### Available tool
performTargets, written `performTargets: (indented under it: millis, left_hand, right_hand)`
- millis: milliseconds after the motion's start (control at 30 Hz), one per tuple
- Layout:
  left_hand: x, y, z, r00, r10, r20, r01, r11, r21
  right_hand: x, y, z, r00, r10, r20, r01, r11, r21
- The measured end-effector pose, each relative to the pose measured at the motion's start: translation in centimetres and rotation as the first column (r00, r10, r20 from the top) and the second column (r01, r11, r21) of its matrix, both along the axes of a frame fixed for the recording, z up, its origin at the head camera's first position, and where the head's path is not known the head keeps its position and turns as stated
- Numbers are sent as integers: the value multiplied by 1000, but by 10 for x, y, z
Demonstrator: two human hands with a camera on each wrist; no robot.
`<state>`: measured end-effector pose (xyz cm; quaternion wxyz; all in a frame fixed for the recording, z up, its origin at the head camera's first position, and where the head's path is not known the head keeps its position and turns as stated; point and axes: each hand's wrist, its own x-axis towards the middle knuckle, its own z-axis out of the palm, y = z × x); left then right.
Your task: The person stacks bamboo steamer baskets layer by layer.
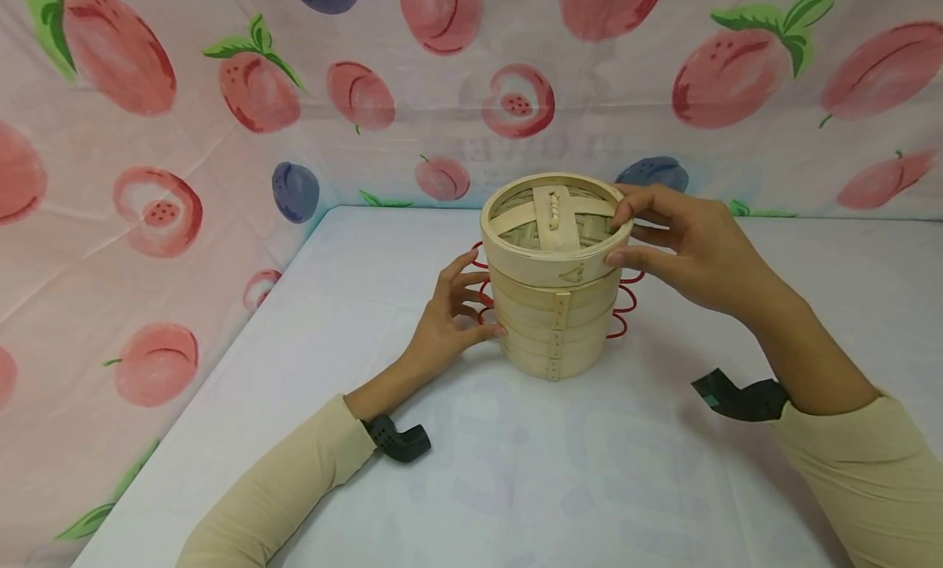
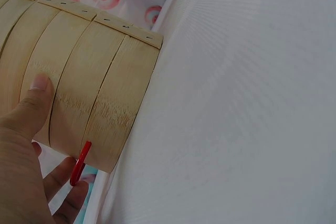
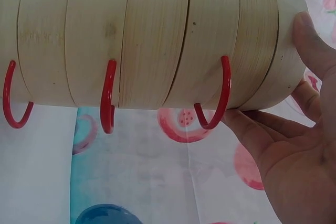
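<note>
A round bamboo steamer (image 1: 556, 339) stands upright on the white table, its tiers stacked and red loop handles (image 3: 108, 98) on both sides. On top sits a woven steamer lid (image 1: 556, 216) with a small knotted loop at its centre. My left hand (image 1: 453, 310) holds the steamer's left side, thumb (image 2: 35, 98) against the wall and fingers around the red handles. At the upper right, my right hand (image 1: 685, 241) grips the lid's rim, thumb (image 3: 310, 40) on the outer wall; one fingertip reaches over the rim onto the top. The undersides of the left fingers are partly hidden.
A white cloth (image 1: 516, 486) covers the table. Behind and to the left rises a curtain (image 1: 604, 93) printed with peaches. Black wrist cameras (image 1: 398, 439) are strapped near both sleeve cuffs, above the tabletop.
</note>
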<state>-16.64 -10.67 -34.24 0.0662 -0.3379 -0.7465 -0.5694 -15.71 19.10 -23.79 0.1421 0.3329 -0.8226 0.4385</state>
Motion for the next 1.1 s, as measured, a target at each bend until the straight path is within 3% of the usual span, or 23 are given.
performTargets:
  millis: [867,1100]
  left_hand:
    - [-2,-1,-2,1000,-10,-12,10,1000,-5]
    - [-18,-4,-26,1000,8,-2,-8,1000,-7]
  right_hand:
    - [-1,1,0,1000,-11,17,11,1000,16]
    - [-1,1,-2,1000,-23,-14,24,999,40]
